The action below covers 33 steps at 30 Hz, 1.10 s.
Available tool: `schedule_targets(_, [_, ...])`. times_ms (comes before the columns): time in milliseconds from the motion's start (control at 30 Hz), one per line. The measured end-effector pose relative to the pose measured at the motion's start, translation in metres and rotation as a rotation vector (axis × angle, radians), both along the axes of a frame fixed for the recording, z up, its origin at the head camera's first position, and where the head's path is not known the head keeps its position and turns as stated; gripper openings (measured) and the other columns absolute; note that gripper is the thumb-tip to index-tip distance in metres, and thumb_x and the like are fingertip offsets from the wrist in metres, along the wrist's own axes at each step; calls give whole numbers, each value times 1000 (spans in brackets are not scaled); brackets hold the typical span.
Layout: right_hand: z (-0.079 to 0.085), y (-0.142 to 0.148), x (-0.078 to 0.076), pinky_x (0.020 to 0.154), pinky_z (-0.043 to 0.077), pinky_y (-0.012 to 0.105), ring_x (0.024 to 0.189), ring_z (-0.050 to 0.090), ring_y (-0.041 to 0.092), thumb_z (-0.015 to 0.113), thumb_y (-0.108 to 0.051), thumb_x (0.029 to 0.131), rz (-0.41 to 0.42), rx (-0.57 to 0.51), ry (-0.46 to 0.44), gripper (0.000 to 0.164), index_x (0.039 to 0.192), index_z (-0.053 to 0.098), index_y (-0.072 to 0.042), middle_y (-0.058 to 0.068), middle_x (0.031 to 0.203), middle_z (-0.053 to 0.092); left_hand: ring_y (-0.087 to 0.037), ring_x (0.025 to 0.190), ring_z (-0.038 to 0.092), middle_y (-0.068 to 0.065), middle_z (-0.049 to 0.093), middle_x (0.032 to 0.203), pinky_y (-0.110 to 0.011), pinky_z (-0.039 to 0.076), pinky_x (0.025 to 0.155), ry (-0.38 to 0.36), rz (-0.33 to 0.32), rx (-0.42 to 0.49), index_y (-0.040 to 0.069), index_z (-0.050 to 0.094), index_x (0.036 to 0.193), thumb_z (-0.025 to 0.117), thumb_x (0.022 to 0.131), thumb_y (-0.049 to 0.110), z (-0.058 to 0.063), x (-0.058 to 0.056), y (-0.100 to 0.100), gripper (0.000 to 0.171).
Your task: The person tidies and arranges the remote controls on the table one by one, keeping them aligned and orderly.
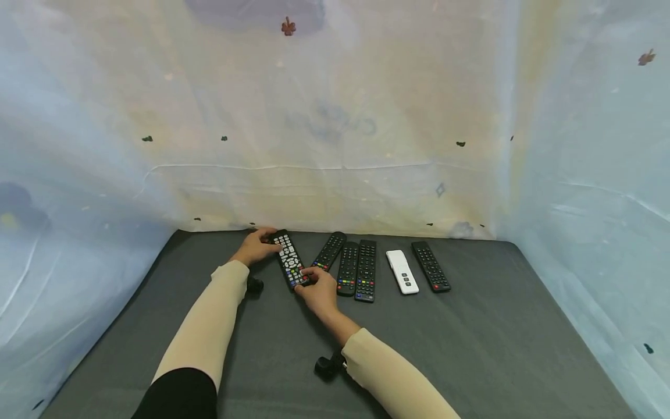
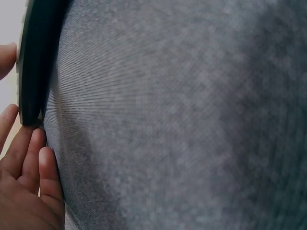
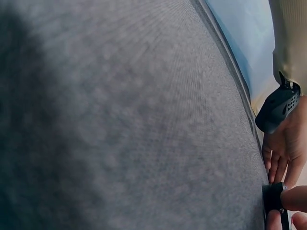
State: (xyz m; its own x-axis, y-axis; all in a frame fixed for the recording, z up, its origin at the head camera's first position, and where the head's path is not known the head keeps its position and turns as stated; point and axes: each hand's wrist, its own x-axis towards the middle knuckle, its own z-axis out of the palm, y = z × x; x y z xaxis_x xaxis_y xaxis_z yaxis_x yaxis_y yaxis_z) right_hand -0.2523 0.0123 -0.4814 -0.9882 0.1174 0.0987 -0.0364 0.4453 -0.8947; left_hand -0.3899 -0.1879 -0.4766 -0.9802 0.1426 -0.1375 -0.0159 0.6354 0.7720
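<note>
In the head view, the left hand grips the top of a white-buttoned black remote and the right hand pinches its bottom — near the tabletop's far edge, left of other remotes. The left wrist view shows it edge-on; the right wrist view, fingers clasping it.
</note>
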Motion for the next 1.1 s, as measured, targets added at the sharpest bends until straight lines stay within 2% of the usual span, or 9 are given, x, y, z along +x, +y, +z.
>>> schedule_targets(133, [0, 0, 2, 69, 50, 29, 83, 60, 15, 82, -10, 73, 1, -35, 0, 32, 104, 73, -15, 9, 100, 67, -38, 136, 37, -17, 36, 151, -55, 41, 103, 4, 16, 21, 18, 42, 146, 69, 88, 34, 1, 2, -1, 66])
schedule_targets(367, [0, -1, 5, 54, 46, 21, 58, 57, 4, 78, -4, 75, 47, -153, -10, 34, 108, 71, -10, 13, 107, 65, -38, 133, 40, -16, 38, 150, -54, 41, 102, 21, 33, 29, 16, 45, 144, 69, 88, 32, 5, 9, -2, 62])
schedule_targets(433, [1, 0, 5, 52, 46, 20, 57, 57, 2, 77, -3, 75, 55, -175, 5, 34, 107, 71, -9, 14, 107, 66, -38, 134, 39, -17, 38, 150, -54, 41, 102, 27, 33, 40, 15, 45, 144, 68, 89, 31, 6, 10, -2, 62])
schedule_targets(600, [3, 2, 6, 54, 48, 19, 63, 59, 3, 78, -4, 73, 61, -169, 53, 33, 105, 71, -8, 12, 103, 69, -37, 136, 37, -16, 37, 150, -54, 40, 104, 14, 64, 110, 15, 43, 144, 68, 90, 30, 9, 12, -3, 62])
schedule_targets(700, [3, 4, 7, 60, 51, 19, 71, 64, 8, 79, -4, 74, 67, -164, 72, 33, 106, 72, -9, 10, 103, 70, -38, 134, 39, -17, 36, 151, -52, 42, 102, 4, 84, 161, 16, 43, 145, 68, 90, 29, 10, 14, -2, 62])
schedule_targets(867, [7, 8, 9, 67, 55, 19, 84, 70, 17, 78, -3, 76, 103, -204, 85, 33, 107, 71, -6, 12, 111, 67, -38, 131, 42, -18, 35, 150, -49, 47, 98, 12, 78, 234, 14, 43, 145, 70, 88, 27, 12, 16, -2, 64])
schedule_targets(1100, [11, 12, 13, 59, 51, 17, 83, 70, 20, 78, -2, 76, 157, -268, 77, 33, 108, 71, -5, 16, 111, 68, -37, 130, 43, -17, 36, 149, -47, 47, 99, -13, 66, 258, 11, 47, 142, 72, 85, 27, 13, 16, -8, 64])
